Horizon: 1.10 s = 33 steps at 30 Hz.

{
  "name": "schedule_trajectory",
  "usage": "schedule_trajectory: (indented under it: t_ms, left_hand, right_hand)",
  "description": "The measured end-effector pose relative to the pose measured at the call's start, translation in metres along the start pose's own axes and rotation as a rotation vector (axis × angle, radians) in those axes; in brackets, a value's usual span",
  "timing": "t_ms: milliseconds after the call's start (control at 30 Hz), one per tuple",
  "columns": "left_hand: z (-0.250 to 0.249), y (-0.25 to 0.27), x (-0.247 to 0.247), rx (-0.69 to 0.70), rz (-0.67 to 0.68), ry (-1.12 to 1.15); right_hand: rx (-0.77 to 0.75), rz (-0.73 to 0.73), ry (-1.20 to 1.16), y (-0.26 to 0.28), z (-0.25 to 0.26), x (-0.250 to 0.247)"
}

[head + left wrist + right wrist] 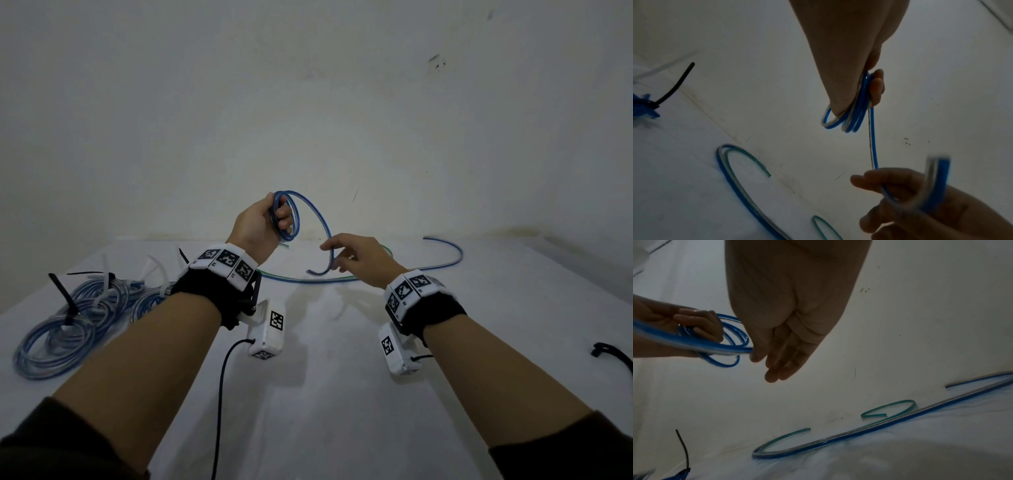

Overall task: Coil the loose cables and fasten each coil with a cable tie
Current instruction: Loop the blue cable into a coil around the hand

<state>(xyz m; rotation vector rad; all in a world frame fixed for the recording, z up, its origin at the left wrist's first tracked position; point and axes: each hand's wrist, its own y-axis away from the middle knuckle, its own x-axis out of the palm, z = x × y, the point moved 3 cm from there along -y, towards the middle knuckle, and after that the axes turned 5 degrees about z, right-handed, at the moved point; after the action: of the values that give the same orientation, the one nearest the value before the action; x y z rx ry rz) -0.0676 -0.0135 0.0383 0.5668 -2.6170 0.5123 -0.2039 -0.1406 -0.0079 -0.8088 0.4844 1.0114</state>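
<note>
Right hand (789, 331): hangs from above, fingers nearly straight, thumb and forefinger touching a strand of blue cable (701, 344). Left hand (684, 324): just beside it, fingers curled through that cable's small coil. Below the right hand, on the white surface (900, 451): long loose blue cable (869, 434) alongside a thinner green cable (898, 402). Below the left hand: black cable tie (683, 449), upright.

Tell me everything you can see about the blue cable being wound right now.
The blue cable looks like flexible plastic with a pale stripe along it. Several small loops are gathered upright in the left hand, fingers curled through them. From there one strand arcs over and down to the right hand, which pinches it between thumb and finger, free end curving below. All raised off the table.
</note>
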Motion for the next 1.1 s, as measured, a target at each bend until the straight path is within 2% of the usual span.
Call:
schedule_trajectory:
  t_ms: [100, 233, 433, 567, 633, 667, 733, 767, 867, 967, 1033, 1100]
  left_hand:
    - [0.005, 0.001, 0.003, -0.020, 0.038, 0.048]
    - [0.011, 0.000, 0.008, -0.040, 0.039, 0.084]
    - [0.018, -0.003, 0.017, 0.031, 0.044, -0.021]
    - [0.023, -0.004, 0.023, 0.032, 0.048, -0.263]
    - [0.024, -0.003, 0.024, 0.029, 0.078, -0.381]
    - [0.024, -0.002, 0.024, 0.023, 0.097, -0.438]
    - [0.026, 0.000, 0.028, -0.002, 0.160, -0.532]
    - [0.027, 0.001, 0.030, -0.020, 0.196, -0.578]
    - [0.033, 0.002, 0.039, -0.083, 0.243, -0.675]
    - [0.043, -0.001, 0.047, -0.122, 0.244, -0.730]
    - [0.051, -0.003, 0.053, -0.115, 0.212, -0.766]
    - [0.057, -0.006, 0.059, -0.102, 0.161, -0.789]
  right_hand:
    - [-0.025, -0.069, -0.121, -0.001, 0.002, 0.003]
    - [-0.026, -0.084, -0.108, -0.003, 0.008, 0.008]
    - [0.007, -0.061, -0.143, -0.006, 0.015, 0.016]
    - [0.030, -0.013, -0.162, -0.003, 0.018, 0.016]
    - [0.052, -0.087, -0.214, -0.001, 0.017, 0.010]
    - [0.037, -0.183, -0.216, -0.001, 0.015, 0.003]
    - [-0.056, -0.387, -0.116, 0.000, 0.012, -0.013]
    - [-0.114, -0.423, -0.050, 0.000, 0.011, -0.019]
    - [-0.158, -0.315, 0.020, -0.001, 0.015, -0.028]
    - [-0.139, -0.187, -0.178, 0.002, 0.018, -0.031]
    - [-0.124, -0.164, -0.261, 0.008, 0.016, -0.033]
    - [-0.094, -0.166, -0.231, 0.015, 0.012, -0.036]
